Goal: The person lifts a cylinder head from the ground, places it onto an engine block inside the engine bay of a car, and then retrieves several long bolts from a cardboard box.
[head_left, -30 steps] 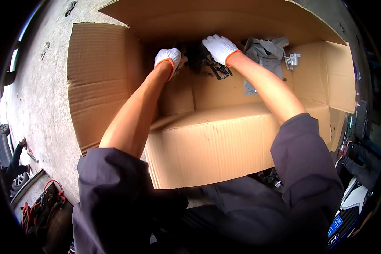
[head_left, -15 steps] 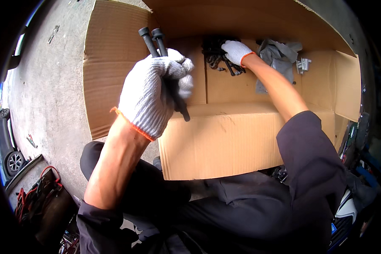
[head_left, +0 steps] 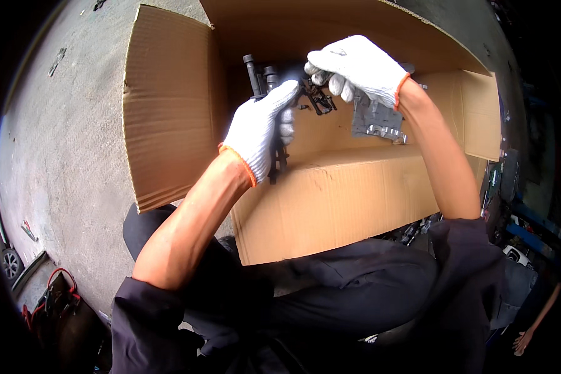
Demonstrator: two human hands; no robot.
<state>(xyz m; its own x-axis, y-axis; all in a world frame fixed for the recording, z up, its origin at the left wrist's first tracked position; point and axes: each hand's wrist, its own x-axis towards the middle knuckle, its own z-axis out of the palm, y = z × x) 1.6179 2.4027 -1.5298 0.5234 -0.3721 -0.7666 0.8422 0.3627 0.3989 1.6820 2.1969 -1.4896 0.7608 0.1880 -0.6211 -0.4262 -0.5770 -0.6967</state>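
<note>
My left hand (head_left: 257,132), in a white knitted glove with an orange cuff, is closed around a bunch of long dark bolts (head_left: 254,76). Their thick cylindrical heads stick up above the thumb, and the shanks come out below the fist. Over the box, my gloved right hand (head_left: 358,70) is raised with its fingers curled in; whatever may be between them is hidden. Beneath and between the hands lies a pile of dark bolts and small parts (head_left: 321,101) on the bottom of the open cardboard box (head_left: 330,206).
A grey plastic bag (head_left: 363,119) and a silvery metal part (head_left: 386,132) lie in the box below my right wrist. Red and black cables (head_left: 51,296) are at the lower left. Another person's hand (head_left: 522,341) shows at the lower right edge.
My right hand has come up off the pile of bolts. My left hand, still gripping its bolts, has moved slightly right and lower. The view has shifted, and another person's hand now shows.
</note>
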